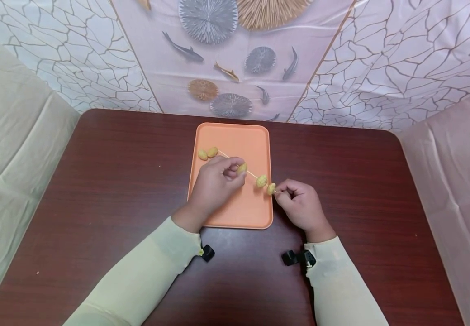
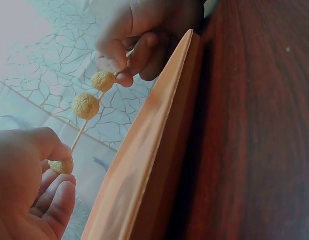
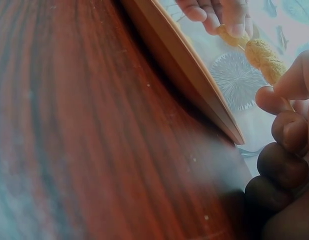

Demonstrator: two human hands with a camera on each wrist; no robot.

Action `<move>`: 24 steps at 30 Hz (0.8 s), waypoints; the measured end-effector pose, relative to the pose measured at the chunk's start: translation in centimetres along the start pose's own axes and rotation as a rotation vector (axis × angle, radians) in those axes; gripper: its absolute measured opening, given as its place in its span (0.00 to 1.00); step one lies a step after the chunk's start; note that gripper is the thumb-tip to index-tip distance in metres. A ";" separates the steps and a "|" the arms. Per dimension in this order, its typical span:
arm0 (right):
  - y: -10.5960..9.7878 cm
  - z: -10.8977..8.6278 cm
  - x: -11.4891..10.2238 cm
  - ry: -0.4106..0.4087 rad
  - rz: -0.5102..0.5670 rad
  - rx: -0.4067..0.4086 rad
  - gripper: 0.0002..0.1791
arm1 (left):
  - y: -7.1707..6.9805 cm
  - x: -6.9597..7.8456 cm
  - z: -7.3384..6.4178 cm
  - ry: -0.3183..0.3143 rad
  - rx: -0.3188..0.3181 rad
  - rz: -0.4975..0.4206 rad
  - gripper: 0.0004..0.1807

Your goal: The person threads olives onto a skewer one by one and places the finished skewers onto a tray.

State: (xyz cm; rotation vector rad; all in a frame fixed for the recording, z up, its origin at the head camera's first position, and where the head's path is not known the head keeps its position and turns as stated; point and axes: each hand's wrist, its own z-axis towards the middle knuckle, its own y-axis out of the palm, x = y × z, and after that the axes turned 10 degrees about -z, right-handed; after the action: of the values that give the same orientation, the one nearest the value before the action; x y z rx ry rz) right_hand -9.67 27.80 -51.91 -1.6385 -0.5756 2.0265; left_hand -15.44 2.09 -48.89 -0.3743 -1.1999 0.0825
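Note:
A thin wooden skewer slants above the orange tray, its far end close to two yellow balls at the tray's left side. Two wrinkled yellow balls are threaded on it toward the right hand. My left hand pinches another yellow ball between thumb and fingers, on the skewer further along. At the tray's right edge, my right hand pinches the skewer's near end, just beside the last threaded ball.
The tray lies on a dark red-brown wooden table. Behind the table hangs a patterned cloth with printed fish. Pale cloth covers both sides. Black wrist cameras sit at the sleeve cuffs.

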 end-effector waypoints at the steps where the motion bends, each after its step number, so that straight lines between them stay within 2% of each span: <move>1: 0.0 0.0 0.0 0.000 -0.002 -0.001 0.11 | 0.1 0.0 0.0 0.001 -0.002 0.001 0.12; 11: 0.1 0.1 -0.2 0.002 -0.007 -0.004 0.10 | 0.6 0.3 -0.4 -0.005 -0.034 -0.005 0.14; 24: 0.1 0.0 -0.3 -0.005 -0.013 -0.003 0.10 | 1.3 0.0 -0.8 0.027 -0.068 -0.017 0.14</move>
State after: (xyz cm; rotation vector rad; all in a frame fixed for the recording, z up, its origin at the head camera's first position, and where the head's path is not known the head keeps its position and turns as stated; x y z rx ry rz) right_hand -9.67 27.51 -51.74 -1.6281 -0.5901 2.0216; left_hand -14.52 3.10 -49.54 -0.4232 -1.1810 0.0219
